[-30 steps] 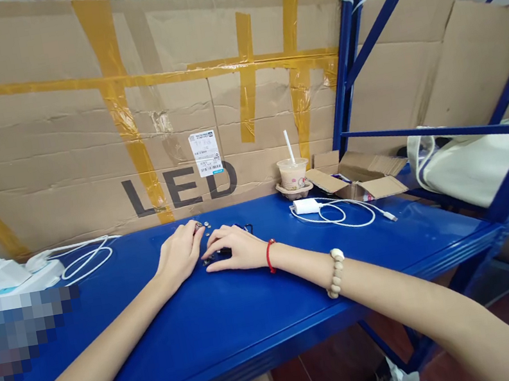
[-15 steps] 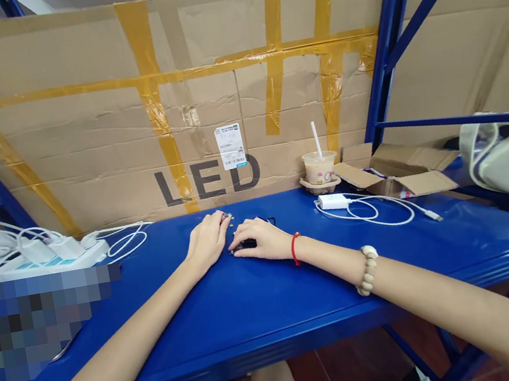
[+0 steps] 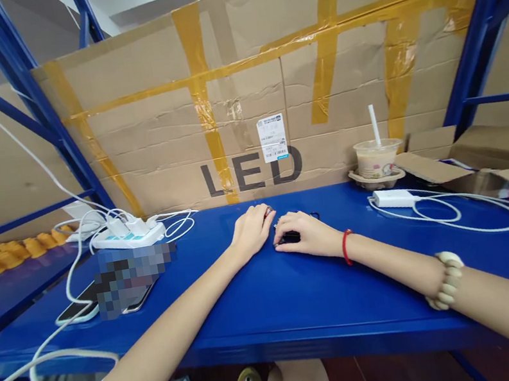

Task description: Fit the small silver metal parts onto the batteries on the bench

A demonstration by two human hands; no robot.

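My left hand (image 3: 255, 230) rests toward the back of the blue table, fingers curled and pressed together. A tiny dark reddish thing (image 3: 268, 210) shows at its fingertips, too small to name. Just to the right, my right hand (image 3: 308, 235) is bent round a small black object (image 3: 290, 236) on the tabletop. Its fingers cover most of that object, so its kind does not show. A thin black loop (image 3: 315, 215) pokes out behind the right hand. The two hands are close together but apart.
A white power strip (image 3: 130, 237) with plugs and phones (image 3: 78, 304) lie at left. On the right stand a drink cup (image 3: 379, 160) with a straw, a white adapter (image 3: 395, 198) with cable, and an open carton (image 3: 499, 166). A cardboard sheet (image 3: 152, 136) backs the blue table (image 3: 254, 307).
My view has turned left and tilted, so everything sits farther right in the picture. Both hands keep nearly the same place on the table and the same grip.
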